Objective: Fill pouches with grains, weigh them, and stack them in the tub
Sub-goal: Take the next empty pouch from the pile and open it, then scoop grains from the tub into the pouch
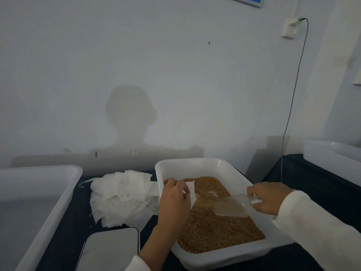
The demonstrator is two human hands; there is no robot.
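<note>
Nearest, a flat grey rectangular scale (111, 249) is seen on the dark surface (78, 218) beside a white plastic tray (195, 167) filled with brown grains (218, 231). Above the grains, a small white paper pouch (192, 192) is pinched by the left hand (174, 198), and a clear plastic scoop (232, 207) is gripped at its handle by the right hand (267, 198). Farther left, a heap of white paper pouches (123, 194) and an empty white plastic tub (37, 194) are shown.

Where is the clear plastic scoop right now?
In the head view, the clear plastic scoop is right of centre, held by the right hand over the grains in the white tray.
</note>
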